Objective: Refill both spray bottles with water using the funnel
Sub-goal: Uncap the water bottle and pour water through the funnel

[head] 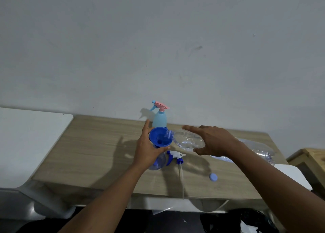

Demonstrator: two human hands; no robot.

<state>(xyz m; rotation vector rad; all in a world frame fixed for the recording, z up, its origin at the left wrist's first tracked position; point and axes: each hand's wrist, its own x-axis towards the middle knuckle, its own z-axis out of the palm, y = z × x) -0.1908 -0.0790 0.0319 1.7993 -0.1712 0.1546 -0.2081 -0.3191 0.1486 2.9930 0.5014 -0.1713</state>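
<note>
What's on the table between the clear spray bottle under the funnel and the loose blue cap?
In the head view, the loose trigger head with its dip tube lies between the clear spray bottle and the blue cap.

There are two spray bottles, the pale blue spray bottle [159, 121] and the clear spray bottle [157, 162], with one funnel [158, 139], one loose spray head [175, 156] and one round cap [213, 177]. Water bottles number at least two, the tilted water bottle [188, 141] and the lying water bottle [260, 152]; any more there cannot be told. Two hands show, the left hand [147, 150] and the right hand [216, 141], over one wooden table [88, 144].
</note>
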